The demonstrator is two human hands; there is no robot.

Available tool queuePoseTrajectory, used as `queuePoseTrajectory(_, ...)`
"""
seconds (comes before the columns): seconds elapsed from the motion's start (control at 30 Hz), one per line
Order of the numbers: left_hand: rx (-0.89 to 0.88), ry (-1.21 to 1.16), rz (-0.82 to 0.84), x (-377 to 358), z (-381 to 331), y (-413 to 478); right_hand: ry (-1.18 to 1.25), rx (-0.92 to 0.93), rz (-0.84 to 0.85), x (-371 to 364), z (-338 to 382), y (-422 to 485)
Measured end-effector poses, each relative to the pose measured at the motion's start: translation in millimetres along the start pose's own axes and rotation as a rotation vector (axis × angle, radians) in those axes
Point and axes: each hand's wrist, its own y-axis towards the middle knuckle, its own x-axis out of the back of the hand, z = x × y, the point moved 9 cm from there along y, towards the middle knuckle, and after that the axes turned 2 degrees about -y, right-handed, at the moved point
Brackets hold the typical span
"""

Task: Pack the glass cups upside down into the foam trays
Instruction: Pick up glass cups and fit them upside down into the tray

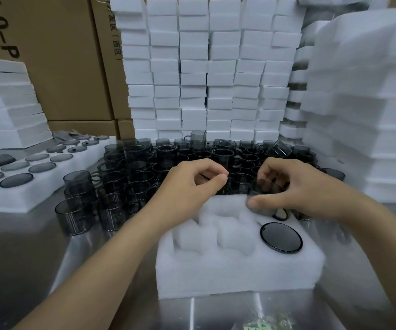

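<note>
- Steel table bears a white foam tray; stacked foam blocks wall it in.
- Smoky grey glass cups with handles crowd behind the tray.
- One cup sits upside down in the tray's near right pocket, dark round base up.
- Right hand grips a second cup at the far right pocket.
- Left hand is curled, thumb meeting forefinger; I cannot tell whether it holds anything.
</note>
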Motion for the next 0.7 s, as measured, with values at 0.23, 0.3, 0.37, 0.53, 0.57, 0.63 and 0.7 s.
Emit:
queuePoseTrajectory(0.23, 0.006, 0.004, -0.006, 0.4, -0.6, -0.4, 0.033, -0.038, 0.072, -9.2, -7.3, 1.7)
queuePoseTrajectory(0.3, 0.011, 0.002, -0.008, 0.2, -1.0, -0.5, -0.003, -0.038, 0.061, -9.3, -7.8, 1.4)
queuePoseTrajectory(0.37, 0.009, 0.002, -0.016, 0.9, -1.3, -0.5, -0.029, -0.032, 0.042, -7.3, -8.1, 1.9)
queuePoseTrajectory(0.53, -0.043, -0.066, -0.161, 18.1, -4.3, 1.7, 0.006, -0.044, 0.070, -9.4, -13.8, 5.4)
queuePoseTrajectory(0.57, -0.043, -0.087, -0.221, 25.7, -3.6, 2.0, 0.007, -0.038, 0.071, -9.7, -14.3, 5.5)
queuePoseTrajectory(0.63, -0.025, -0.141, -0.358, 43.6, 0.3, 1.1, 0.008, -0.024, 0.065, -9.8, -14.6, 4.9)
queuePoseTrajectory(0.7, 0.003, -0.177, -0.481, 60.5, 5.9, -1.6, 0.032, -0.016, 0.057, -9.2, -14.8, 4.5)
